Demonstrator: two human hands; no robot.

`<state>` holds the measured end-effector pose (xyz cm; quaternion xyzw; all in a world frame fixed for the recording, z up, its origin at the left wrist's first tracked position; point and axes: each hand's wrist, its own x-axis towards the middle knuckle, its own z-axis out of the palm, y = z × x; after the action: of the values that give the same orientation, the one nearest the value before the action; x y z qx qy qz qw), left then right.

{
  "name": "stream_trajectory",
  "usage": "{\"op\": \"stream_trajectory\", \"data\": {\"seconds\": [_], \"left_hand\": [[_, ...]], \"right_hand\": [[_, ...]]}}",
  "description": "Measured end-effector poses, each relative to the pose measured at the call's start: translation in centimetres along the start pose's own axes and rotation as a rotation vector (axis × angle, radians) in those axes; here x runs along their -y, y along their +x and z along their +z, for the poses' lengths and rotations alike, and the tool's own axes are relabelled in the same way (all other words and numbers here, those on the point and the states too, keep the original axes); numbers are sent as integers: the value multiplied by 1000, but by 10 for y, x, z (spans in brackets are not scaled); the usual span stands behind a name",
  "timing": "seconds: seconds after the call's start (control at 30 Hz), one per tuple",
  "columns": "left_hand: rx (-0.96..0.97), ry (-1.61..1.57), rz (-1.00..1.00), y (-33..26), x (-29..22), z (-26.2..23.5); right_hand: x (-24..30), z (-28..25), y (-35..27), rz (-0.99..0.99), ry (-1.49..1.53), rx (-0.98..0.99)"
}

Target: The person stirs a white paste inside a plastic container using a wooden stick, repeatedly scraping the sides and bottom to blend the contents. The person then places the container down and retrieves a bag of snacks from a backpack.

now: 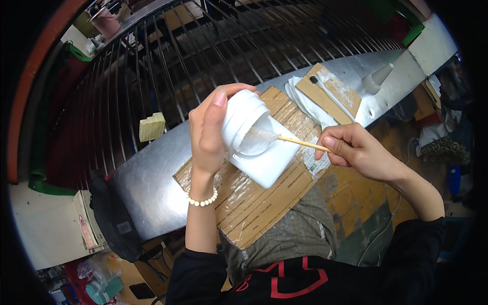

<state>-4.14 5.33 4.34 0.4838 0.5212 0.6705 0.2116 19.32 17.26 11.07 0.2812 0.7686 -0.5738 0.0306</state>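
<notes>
Here the left hand wraps around a white plastic jar, fingers closed on its side, tilting it so its open mouth faces the right hand. That hand pinches a thin wooden stick between thumb and fingers, the stick's far end reaching into a clear sticky mass at the jar's mouth. Jar and stick hang just above a white rectangular block lying on a tape-covered cardboard sheet on the metal bench.

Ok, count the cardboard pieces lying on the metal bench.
2. A large cardboard sheet covered in clear tape lies under the white jar; a smaller cardboard piece lies farther right, on white cloths. Others may be hidden.
</notes>
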Motion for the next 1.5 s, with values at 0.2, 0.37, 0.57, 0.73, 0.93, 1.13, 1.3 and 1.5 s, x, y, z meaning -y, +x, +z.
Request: {"op": "stream_trajectory", "data": {"seconds": [0.2, 0.37, 0.57, 0.73, 0.93, 1.13, 1.3, 1.5], "left_hand": [[-57, 69, 22, -4, 7, -21], [-668, 954, -111, -10, 34, -127], [-497, 1227, -558, -44, 105, -194], [-791, 1061, -323, -35, 104, -198], [-779, 454, -69, -79, 29, -173], [-683, 666, -507, -171, -5, -173], [-489, 1221, -599, -182, -19, -159], [-594, 601, -60, -95, -50, -90]], "right_hand": [[5, -3, -7, -260, -308, -224], [1, 1, 0, -509, -511, -338], [2, 4, -7, -173, -206, -108], [-1, 8, -9, -304, -215, -195], [-17, 3, -6, -231, -98, -192], [-25, -4, -7, -101, 37, -163], [-20, -12, -22, -139, -141, -300], [-22, -13, -22, -507, -228, -447]]}}
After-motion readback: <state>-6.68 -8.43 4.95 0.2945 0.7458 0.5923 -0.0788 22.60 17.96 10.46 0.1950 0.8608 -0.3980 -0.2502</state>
